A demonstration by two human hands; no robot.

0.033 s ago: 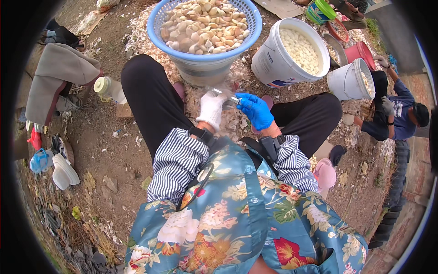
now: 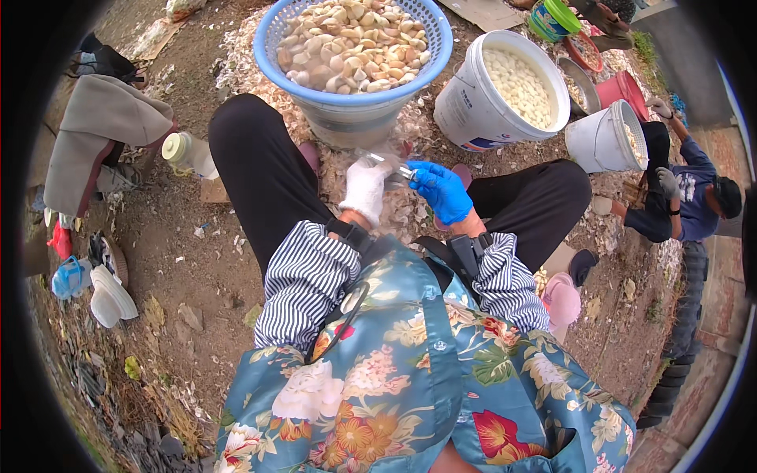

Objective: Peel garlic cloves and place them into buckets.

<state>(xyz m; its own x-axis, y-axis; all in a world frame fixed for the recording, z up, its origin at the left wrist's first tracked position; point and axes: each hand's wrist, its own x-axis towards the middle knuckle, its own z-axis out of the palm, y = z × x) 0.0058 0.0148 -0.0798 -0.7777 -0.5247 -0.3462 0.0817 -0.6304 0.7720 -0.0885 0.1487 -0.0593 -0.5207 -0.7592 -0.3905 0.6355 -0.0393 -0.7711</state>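
Note:
My left hand (image 2: 366, 189), in a white knit glove, is closed between my knees, its fingertips pressed together. What it pinches is hidden. My right hand (image 2: 441, 191), in a blue rubber glove, closes on a thin silvery tool that looks like a small knife (image 2: 404, 172); the tool bridges the gap to my left fingers. Just beyond my hands, a blue perforated basket (image 2: 355, 99) full of unpeeled garlic cloves (image 2: 351, 47) sits on a pale bucket (image 2: 347, 126). To its right stands a white bucket (image 2: 465, 106) of peeled garlic cloves (image 2: 516, 87).
Garlic skins (image 2: 244, 59) litter the ground. A smaller white bucket (image 2: 591, 143) stands at right beside a co-worker (image 2: 694, 185). At left are a lidded jar (image 2: 188, 154) and a grey cloth (image 2: 102, 126) draped over something. A pink object (image 2: 561, 299) lies by my right thigh.

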